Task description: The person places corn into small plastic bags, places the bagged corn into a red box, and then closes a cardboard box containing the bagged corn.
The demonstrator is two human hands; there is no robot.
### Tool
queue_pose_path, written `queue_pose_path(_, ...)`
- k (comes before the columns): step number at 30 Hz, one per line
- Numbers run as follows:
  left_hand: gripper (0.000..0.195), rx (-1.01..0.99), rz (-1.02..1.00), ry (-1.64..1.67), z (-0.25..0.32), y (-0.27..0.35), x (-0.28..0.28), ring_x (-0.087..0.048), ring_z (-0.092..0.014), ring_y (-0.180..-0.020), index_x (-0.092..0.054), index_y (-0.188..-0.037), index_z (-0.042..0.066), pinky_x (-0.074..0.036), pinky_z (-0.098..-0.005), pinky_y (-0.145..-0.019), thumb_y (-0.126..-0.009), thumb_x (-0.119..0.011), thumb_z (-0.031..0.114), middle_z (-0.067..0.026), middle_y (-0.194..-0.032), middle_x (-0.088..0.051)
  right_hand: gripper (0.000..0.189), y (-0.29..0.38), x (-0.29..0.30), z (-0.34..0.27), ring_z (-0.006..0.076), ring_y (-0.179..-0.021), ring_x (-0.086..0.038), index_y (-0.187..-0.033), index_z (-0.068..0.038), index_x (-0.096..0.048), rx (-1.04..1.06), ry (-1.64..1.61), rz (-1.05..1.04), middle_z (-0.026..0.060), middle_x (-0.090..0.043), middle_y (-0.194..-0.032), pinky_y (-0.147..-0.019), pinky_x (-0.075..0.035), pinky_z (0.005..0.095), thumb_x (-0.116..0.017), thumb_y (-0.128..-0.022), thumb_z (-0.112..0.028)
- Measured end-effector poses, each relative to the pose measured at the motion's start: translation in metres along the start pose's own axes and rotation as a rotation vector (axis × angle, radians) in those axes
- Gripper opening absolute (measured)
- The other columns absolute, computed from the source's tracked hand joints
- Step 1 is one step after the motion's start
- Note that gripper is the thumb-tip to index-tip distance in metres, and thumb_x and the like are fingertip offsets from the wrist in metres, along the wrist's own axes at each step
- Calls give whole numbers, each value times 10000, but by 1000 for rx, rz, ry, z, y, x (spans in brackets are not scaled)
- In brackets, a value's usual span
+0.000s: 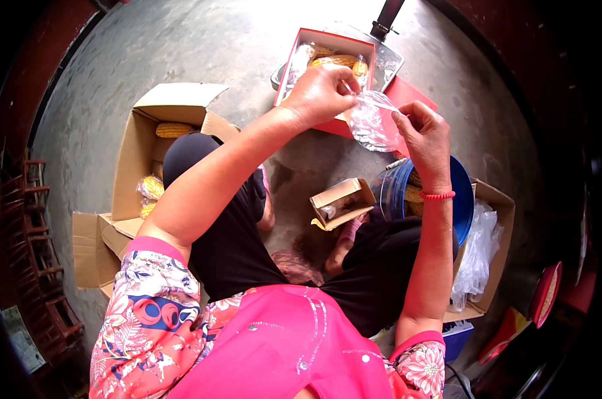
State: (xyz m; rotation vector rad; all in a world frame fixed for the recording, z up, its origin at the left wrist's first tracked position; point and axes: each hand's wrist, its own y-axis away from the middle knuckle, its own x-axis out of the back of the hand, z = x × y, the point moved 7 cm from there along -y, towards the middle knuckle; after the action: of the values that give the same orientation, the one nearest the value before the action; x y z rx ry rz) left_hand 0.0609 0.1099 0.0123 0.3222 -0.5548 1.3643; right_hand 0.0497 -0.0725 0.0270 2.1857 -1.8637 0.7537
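A clear plastic bag [376, 122] hangs stretched between both hands, its mouth edge pinched at two points; I see no corn inside it. My left hand [326, 90] grips the bag's left corner between thumb and fingers. At the right corner my right hand [424, 127] pinches it the same way, a coral-coloured band round the wrist. Just beyond the hands, a red-rimmed white box [372, 50] holds several corn cobs [338, 61], some in clear wrapping. It rests on the metal platform [394, 62] of what looks like a floor scale; my left hand partly covers it.
At left an open cardboard box [126, 169] holds corn cobs, some wrapped. A small cardboard box [338, 192] stands between my feet. Right are a blue bucket [461, 184] of corn and a carton [500, 239] of plastic bags [478, 254]. The scale's dark post [386, 20] rises behind.
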Motion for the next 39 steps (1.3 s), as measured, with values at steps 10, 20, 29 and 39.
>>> queue_pose_path(10,178,313,-175,629,-6,3,-24,-498,-45,-515,-636,-904,20,-405,-185,-458,-781,-518,71,-2,-702,-592,43,4,2,-11,31,-556,-482,-771,-1,-586,112,138,37,13,-536,-575,-484,-392,221,-627,-761,-10)
queue_pose_path(20,182,193,-55,183,-4,4,-14,-510,-36,-521,-630,-829,20,-360,-181,-446,-829,-645,201,10,-578,-553,198,10,58,-23,180,-670,-610,-909,-32,-627,277,215,140,105,-612,-728,-599,-475,295,-660,-766,-165)
queue_pose_path(29,194,200,-67,145,-14,-3,-13,-414,1,-400,-611,-865,43,-298,-146,-353,-868,-600,236,6,-566,-550,109,89,164,145,292,-744,-621,-769,-110,-660,-188,702,-163,124,-642,-761,-669,-494,379,-585,-723,-174)
queue_pose_path(39,236,252,-89,118,-20,-1,-15,-454,-23,-416,-602,-1007,-2,-323,-161,-358,-860,-591,182,-24,-584,-567,193,181,104,258,318,-952,-593,-904,-84,-656,-470,967,-636,138,-594,-1023,-774,-505,417,-513,-774,-90)
